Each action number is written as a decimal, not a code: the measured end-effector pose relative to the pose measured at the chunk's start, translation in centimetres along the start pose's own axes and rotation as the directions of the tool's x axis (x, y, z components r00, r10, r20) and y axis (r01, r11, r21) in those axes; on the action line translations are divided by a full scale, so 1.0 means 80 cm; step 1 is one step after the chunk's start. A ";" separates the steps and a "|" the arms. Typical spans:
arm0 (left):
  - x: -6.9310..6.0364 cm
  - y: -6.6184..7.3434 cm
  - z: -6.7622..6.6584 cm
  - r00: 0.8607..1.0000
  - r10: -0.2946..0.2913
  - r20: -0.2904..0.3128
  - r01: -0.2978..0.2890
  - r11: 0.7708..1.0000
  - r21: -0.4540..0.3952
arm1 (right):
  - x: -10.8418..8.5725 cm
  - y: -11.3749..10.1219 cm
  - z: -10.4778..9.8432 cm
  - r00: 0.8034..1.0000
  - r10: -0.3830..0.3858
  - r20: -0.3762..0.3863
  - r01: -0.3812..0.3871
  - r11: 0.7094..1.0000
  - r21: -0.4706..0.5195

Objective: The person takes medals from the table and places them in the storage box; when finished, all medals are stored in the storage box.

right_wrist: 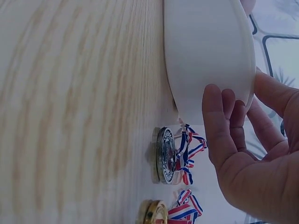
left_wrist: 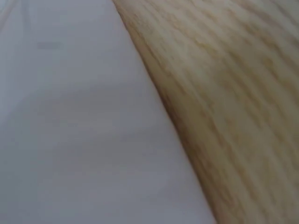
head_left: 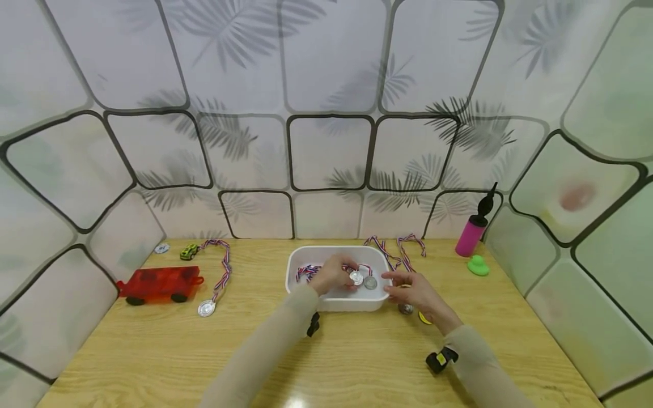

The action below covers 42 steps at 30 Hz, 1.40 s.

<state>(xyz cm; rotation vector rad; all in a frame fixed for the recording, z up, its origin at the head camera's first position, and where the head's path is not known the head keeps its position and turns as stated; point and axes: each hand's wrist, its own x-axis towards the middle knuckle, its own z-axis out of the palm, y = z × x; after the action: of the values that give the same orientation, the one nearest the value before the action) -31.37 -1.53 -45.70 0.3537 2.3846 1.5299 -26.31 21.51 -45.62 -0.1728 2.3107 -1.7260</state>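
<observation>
One silver medal (head_left: 356, 277) is pinched by the left hand (head_left: 331, 275) inside the white bin (head_left: 352, 305), just left of a second silver medal (head_left: 370, 283); striped ribbons (head_left: 308, 273) there could be snagged by a hasty lift. At the right rim, the right hand (head_left: 418, 293) is held with fingers apart, and the bin could be tipped by an uneven push.

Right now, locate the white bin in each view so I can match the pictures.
Head: the white bin sits near the centre, a little below the middle.
Left wrist: its blurred wall fills most of the left side.
Right wrist: upper right, with the right hand's fingers at its end.
Shared landmark: the wooden tabletop.
</observation>
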 end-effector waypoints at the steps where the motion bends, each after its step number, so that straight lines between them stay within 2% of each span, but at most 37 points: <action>1: 0.000 -0.001 0.001 1.000 0.007 0.002 -0.007 1.000 -0.001 | 0.000 0.001 0.000 1.000 -0.002 0.000 0.002 1.000 0.003; 5: 0.000 -0.004 0.004 1.000 0.021 0.002 -0.021 1.000 0.022 | -0.001 0.003 -0.002 1.000 -0.010 0.003 0.010 1.000 0.013; 8: -0.002 -0.004 0.004 1.000 -0.001 0.004 0.001 1.000 0.028 | -0.001 0.003 -0.002 1.000 -0.007 0.001 0.007 1.000 0.014; 13: -0.003 -0.002 0.004 0.999 -0.034 0.027 0.034 0.999 -0.016 | -0.002 0.002 -0.003 1.000 -0.003 0.000 0.003 1.000 0.018; 17: -0.004 -0.001 0.002 0.999 -0.028 0.044 0.029 0.999 -0.030 | -0.002 0.001 -0.003 1.000 0.002 0.000 -0.002 1.000 0.017; 24: -0.008 0.000 -0.017 0.989 0.027 0.146 -0.016 0.997 -0.076 | 0.001 0.002 -0.004 1.000 -0.002 0.000 0.002 1.000 0.014; 38: -0.023 -0.001 -0.052 0.980 -0.019 0.199 0.038 0.995 -0.096 | -0.001 -0.002 -0.001 1.000 0.015 -0.002 -0.015 1.000 0.010; 42: -0.027 -0.003 -0.065 0.978 0.005 0.210 0.016 0.995 -0.102 | -0.001 -0.003 0.000 1.000 0.020 -0.008 -0.020 1.000 0.009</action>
<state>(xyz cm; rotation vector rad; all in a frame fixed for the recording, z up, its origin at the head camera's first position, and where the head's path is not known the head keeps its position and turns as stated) -31.29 -6.74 -43.66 0.4612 2.1351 1.5238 -26.23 21.46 -45.42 -0.1416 2.3021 -1.7301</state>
